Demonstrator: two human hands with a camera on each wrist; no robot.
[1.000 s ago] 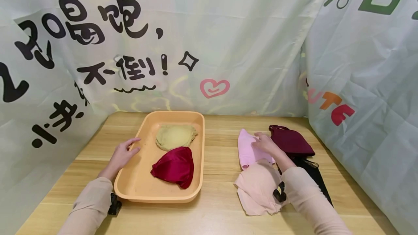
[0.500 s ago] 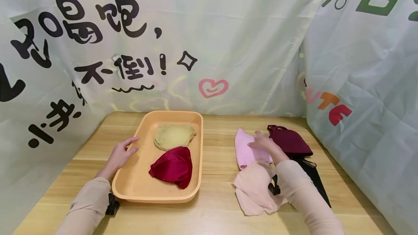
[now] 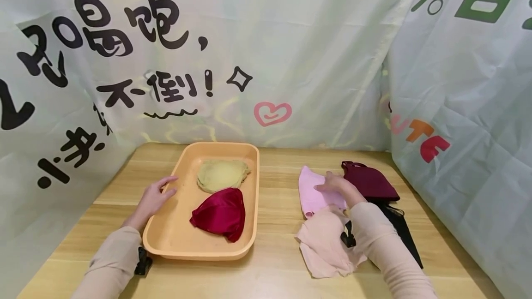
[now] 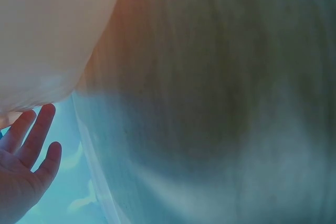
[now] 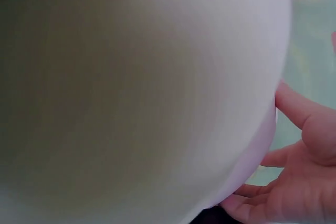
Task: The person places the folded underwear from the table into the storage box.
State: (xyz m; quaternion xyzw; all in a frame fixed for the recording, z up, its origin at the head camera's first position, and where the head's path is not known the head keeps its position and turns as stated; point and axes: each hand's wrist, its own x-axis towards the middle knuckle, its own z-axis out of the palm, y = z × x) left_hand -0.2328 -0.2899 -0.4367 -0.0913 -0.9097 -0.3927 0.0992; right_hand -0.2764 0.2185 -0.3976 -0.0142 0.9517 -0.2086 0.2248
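Note:
In the head view my left hand [image 3: 155, 196] touches the left rim of an orange plastic tray [image 3: 166, 249], fingers loosely spread. Inside the tray lie a folded khaki garment [image 3: 222, 175] and, nearer me, a crimson satin folded bra [image 3: 220, 216]. My right hand [image 3: 338, 187] rests on the right part of a pink folded bra [image 3: 311, 193] on the table. Its thumb [image 5: 296, 106] and fingers stand apart in the right wrist view; a pale curved surface hides much there. A beige folded bra [image 3: 326, 243] lies just below the pink one.
A burgundy bra [image 3: 370, 181] with straps lies right of my right hand. Below it a black garment [image 3: 405, 232] is partly covered by my sleeve. The wooden table [image 3: 278, 243] is enclosed by printed cloth [image 3: 316, 82] at the back and sides.
My right hand has moved very slightly over the pink bra, with its fingers shifting a little. My left hand stays at the tray rim. The garments have hardly moved.

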